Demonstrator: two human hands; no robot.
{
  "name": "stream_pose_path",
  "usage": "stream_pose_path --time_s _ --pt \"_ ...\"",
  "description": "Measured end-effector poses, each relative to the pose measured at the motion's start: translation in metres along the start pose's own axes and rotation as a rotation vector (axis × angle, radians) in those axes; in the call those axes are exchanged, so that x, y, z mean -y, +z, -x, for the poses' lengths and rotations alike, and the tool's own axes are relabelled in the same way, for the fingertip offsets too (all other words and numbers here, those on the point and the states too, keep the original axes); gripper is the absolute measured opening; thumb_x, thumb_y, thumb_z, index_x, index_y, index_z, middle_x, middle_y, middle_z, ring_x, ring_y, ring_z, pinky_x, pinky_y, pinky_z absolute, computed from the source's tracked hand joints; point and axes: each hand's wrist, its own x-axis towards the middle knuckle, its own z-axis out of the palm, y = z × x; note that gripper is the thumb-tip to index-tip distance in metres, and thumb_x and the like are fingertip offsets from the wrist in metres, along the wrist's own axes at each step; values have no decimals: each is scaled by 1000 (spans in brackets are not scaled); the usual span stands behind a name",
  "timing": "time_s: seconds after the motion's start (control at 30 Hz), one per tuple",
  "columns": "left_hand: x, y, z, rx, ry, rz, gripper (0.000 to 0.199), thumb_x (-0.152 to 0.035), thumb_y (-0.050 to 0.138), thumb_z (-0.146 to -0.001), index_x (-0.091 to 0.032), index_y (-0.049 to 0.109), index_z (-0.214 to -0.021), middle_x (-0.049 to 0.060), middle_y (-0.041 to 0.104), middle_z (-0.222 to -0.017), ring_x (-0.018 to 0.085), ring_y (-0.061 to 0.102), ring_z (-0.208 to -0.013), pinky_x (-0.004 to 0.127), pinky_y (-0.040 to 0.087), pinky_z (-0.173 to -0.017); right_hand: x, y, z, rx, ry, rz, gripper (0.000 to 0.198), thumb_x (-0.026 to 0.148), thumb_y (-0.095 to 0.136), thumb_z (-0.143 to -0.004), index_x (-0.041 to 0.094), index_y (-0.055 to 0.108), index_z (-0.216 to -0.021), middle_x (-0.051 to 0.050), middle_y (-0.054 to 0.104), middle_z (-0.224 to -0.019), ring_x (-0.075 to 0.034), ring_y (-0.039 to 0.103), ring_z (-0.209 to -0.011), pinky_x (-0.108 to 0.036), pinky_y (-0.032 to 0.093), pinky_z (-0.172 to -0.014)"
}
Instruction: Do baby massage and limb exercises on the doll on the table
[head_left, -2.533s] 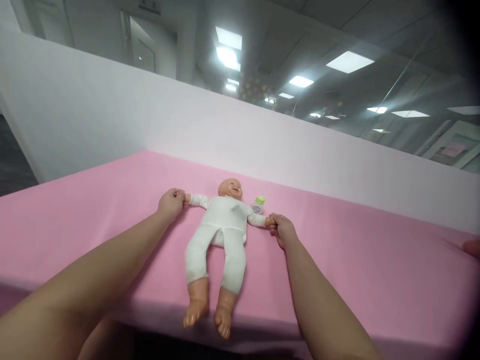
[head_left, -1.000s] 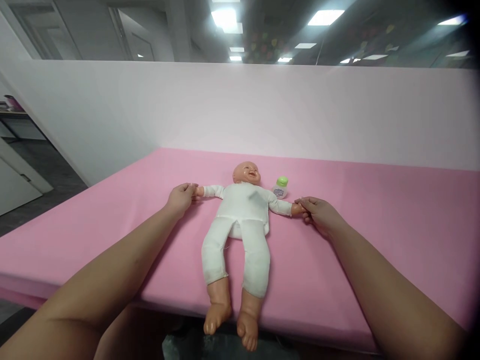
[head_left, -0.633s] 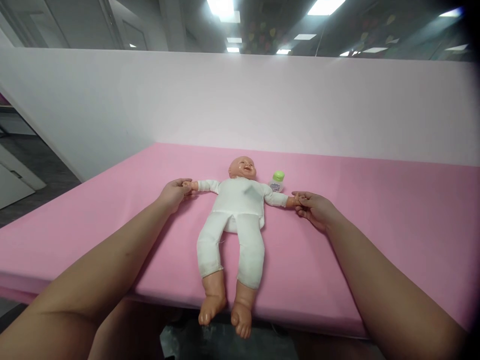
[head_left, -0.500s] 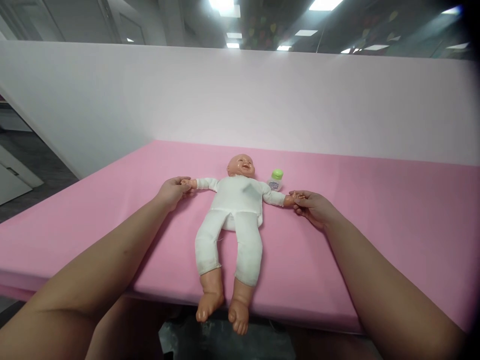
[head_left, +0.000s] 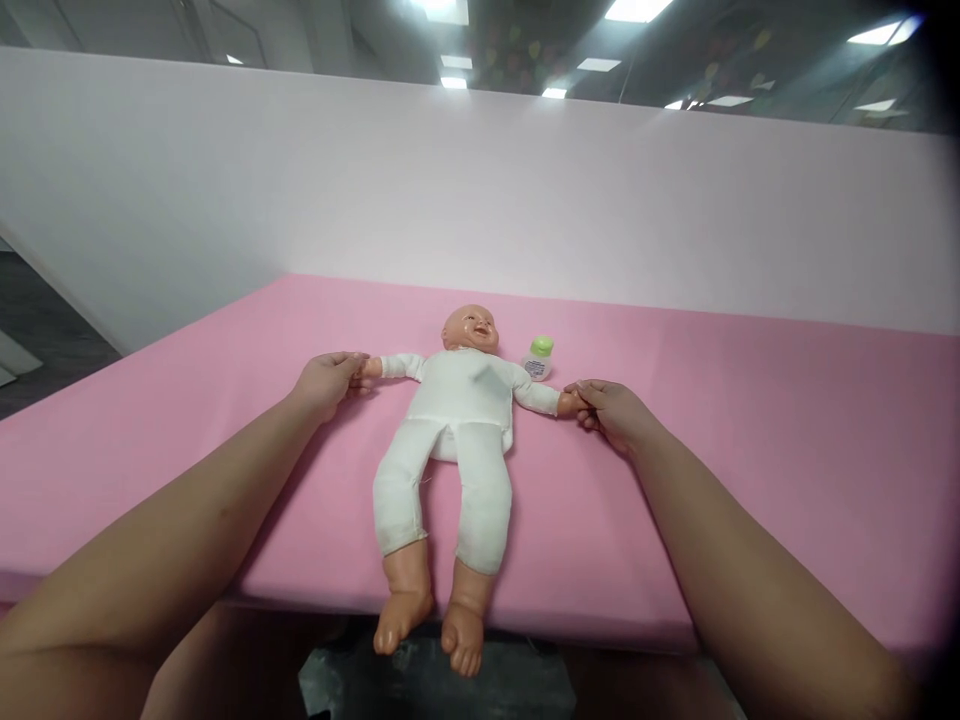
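A baby doll (head_left: 461,395) with a white cloth body lies on its back on the pink padded surface (head_left: 600,520). Its arms are stretched out sideways and its feet hang past the front edge. My left hand (head_left: 330,384) is closed around the doll's hand on the left side. On the other side, my right hand (head_left: 611,412) pinches the doll's other hand between thumb and fingers. Close by the doll's shoulder stands a small clear bottle (head_left: 538,360) with a green cap, untouched by either hand.
A white wall panel (head_left: 487,190) rises behind the pink surface, with dark glass (head_left: 555,50) reflecting ceiling lights above it. Below the front edge, a dark grey object (head_left: 442,680) shows between my legs. Grey floor (head_left: 45,330) is visible at the far left.
The whole view has shifted slightly, so the doll, bottle and my hands appear a little further left. Both hands keep their hold on the doll's hands.
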Motion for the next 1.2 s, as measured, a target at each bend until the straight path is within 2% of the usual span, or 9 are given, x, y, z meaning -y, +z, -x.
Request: stream_pose_path --time_s 0.2,0.4,0.5,0.67,0.8,0.87,1.0,1.1,1.2 --pt "0 -2 -1 34 -29 -1 29 -18 77 -82 -5 73 -107 15 75 -87 19 72 -61 39 67 -68 3 0 1 -70 27 -85 28 25 71 -90 20 68 -118 -1 57 -69 -11 47 -50 -22 41 -41" --pt "6 -7 -7 73 -4 19 51 -15 92 -64 -7 73 -110 15 76 -95 19 72 -67 35 64 -70 1 -7 5 204 -6 -175 39 20 85 -77 18 70 -113 -7 68 -97 -13 59 -68 -26 56 -62" --pt "10 -8 -10 96 15 -3 51 -19 94 -60 -9 75 -107 13 76 -94 19 73 -70 32 63 -69 -1 -9 4 253 -30 -134 41 25 92 -71 18 71 -106 -6 69 -94 -12 59 -68 -26 53 -63" --pt "8 -7 -7 58 29 -43 39 -22 88 -70 -10 76 -105 13 76 -92 18 71 -69 32 63 -69 -2 -5 3 185 -66 -35 39 34 95 -66 17 69 -89 -3 66 -77 -12 54 -60 -23 43 -51" --pt "3 -2 -2 35 6 -42 26 -23 81 -80 -10 76 -102 14 75 -90 18 71 -69 33 64 -68 0 -2 4 122 -53 -6 36 40 92 -70 18 68 -84 -2 64 -70 -11 51 -55 -22 41 -47" --pt "2 -1 -1 32 -6 -29 22 -25 79 -84 -10 76 -100 14 75 -90 19 71 -67 35 65 -68 2 -1 5 82 -28 -4 34 45 86 -78 17 71 -90 -1 60 -63 -11 49 -52 -22 40 -44" --pt "2 0 -4 -14 -30 -23 20 -25 72 -91 -8 73 -101 14 73 -85 19 69 -60 41 67 -67 4 1 5 48 -2 39 36 39 71 -92 19 69 -122 0 59 -62 -12 50 -46 -24 44 -41" --pt "2 -1 -5 -36 -45 -17 21 -17 68 -91 -9 69 -109 12 71 -83 20 70 -58 44 67 -66 4 -1 5 54 9 26 41 31 67 -94 22 62 -134 -1 61 -65 -13 53 -45 -24 46 -40" --pt "2 -2 -5 -9 -45 -6 30 -9 67 -86 -8 64 -116 13 70 -87 21 72 -59 46 67 -67 2 -5 4 113 25 -56 50 23 70 -90 23 58 -139 -3 66 -76 -15 60 -54 -26 53 -48"
